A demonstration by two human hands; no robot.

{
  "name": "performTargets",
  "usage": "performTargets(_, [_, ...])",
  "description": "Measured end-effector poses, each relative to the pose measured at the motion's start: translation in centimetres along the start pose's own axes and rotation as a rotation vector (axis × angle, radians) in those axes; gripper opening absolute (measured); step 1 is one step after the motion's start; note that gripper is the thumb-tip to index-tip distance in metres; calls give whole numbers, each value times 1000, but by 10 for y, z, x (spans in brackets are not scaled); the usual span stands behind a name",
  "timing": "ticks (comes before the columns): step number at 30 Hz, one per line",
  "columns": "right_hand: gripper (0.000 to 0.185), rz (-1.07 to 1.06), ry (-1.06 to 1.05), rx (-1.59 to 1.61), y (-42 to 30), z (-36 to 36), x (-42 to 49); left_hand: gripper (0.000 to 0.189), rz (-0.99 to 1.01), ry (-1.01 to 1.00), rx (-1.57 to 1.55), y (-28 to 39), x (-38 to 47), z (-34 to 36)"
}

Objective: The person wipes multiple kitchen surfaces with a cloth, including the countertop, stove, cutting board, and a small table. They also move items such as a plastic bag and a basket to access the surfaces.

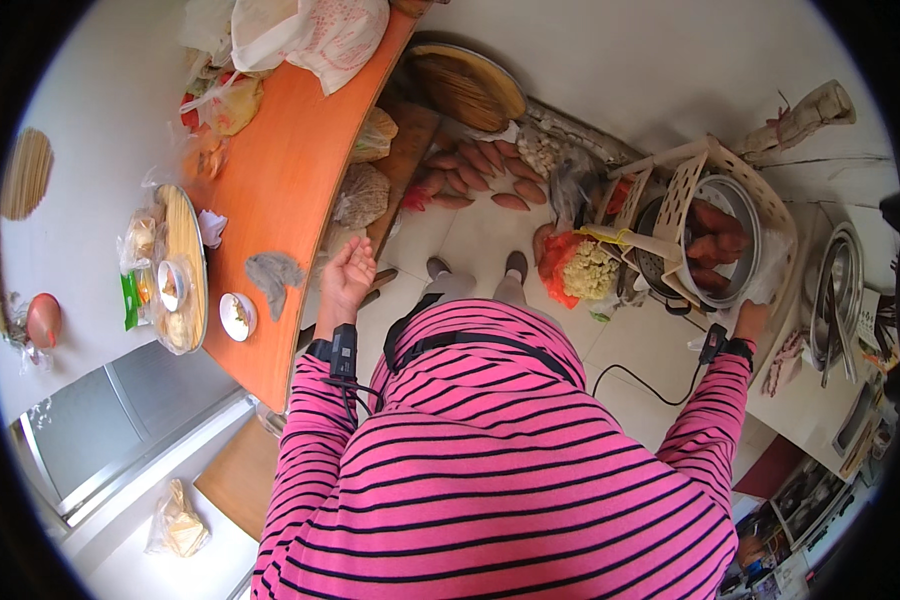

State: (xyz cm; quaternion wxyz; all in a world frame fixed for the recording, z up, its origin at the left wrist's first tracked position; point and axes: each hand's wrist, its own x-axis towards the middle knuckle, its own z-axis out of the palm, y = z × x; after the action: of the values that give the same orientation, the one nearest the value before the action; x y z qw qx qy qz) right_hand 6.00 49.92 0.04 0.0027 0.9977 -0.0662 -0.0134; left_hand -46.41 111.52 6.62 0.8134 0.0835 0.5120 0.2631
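Observation:
My left hand [350,274] is beside the curved edge of the orange wooden table [300,165], palm up with its fingers loosely bent and apart. Nothing is in it. On the right, my right hand [751,319] reaches to a beige plastic rack [780,217], by a clear plastic bag [769,274]. Its fingers are partly hidden, so I cannot tell whether they grip the bag. Just beyond this hand, a metal steamer pot [752,247] on the rack holds several reddish-brown sweet potatoes [716,244].
Sweet potatoes [472,169] lie on the floor by the wall. A cauliflower [591,270] in a red bag is near the rack. The table bears a white bowl [238,316], a grey cloth [274,281] and a round tray [195,277]. Metal basins [832,292] stand at right.

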Motion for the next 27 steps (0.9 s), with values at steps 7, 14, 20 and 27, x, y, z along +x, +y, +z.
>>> performTargets(7, [41, 60, 119, -2, -58, -76, -48, 22, 18, -5, 3, 8, 3, -24])
performTargets(14, [47, -97, 404, 136, -93, -83, -68, 21, 28, 61, -28, 34, 6, -48])
performTargets(20, [39, -391, 278, 612, -181, -72, -100, 25, 24, 74, -18, 55, 0, -85])
performTargets(27, [29, -760, -296, 878, -349, -57, -234, 28, 118, 93, -15, 85, -22, -139])
